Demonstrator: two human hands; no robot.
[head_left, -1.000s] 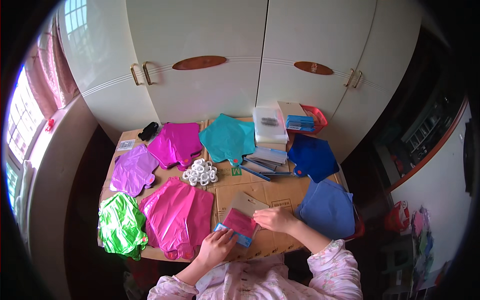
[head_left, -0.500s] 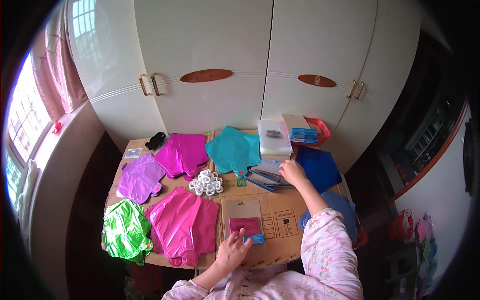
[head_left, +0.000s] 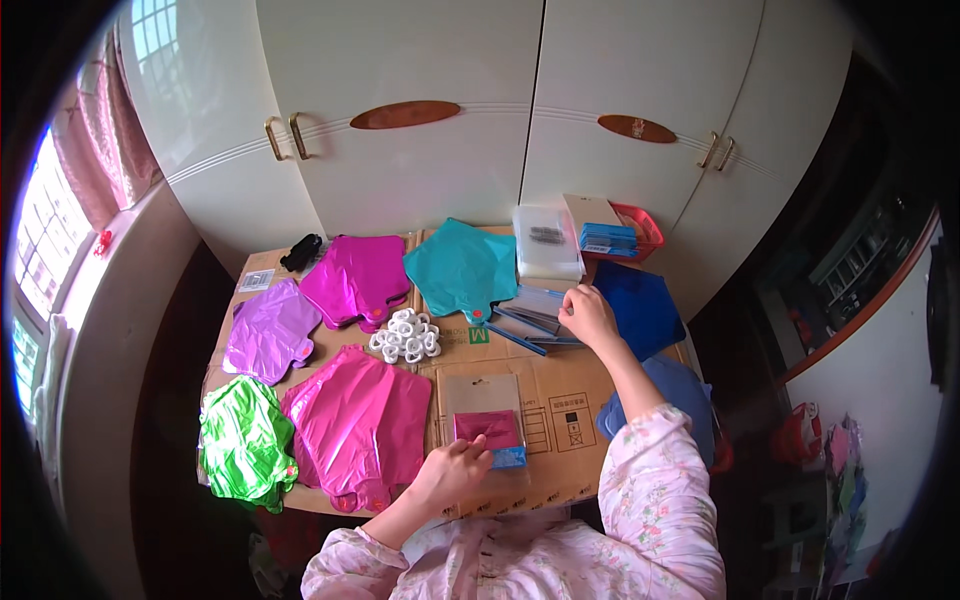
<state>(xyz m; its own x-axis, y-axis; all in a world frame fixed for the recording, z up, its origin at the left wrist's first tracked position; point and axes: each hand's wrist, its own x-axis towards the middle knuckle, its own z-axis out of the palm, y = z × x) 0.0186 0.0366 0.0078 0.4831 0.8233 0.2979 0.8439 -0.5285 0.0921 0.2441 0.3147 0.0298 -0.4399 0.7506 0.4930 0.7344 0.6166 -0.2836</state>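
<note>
Our left hand (head_left: pixel 452 472) pins the pouch (head_left: pixel 487 427) at the table's (head_left: pixel 575 400) near edge; our right hand (head_left: pixel 588 314) grasps a card (head_left: pixel 535 310). Risk: a stretched reach may scatter the stack.

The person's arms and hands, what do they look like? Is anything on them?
Both arms wear loose pale pink sleeves with a small flower print, down to the wrists. The left hand and right hand are bare: no gloves, and no rings or watch that I can make out.

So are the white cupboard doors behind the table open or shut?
Shut. The white cupboard doors sit flush and edge to edge above the table, with no interior showing.
</note>
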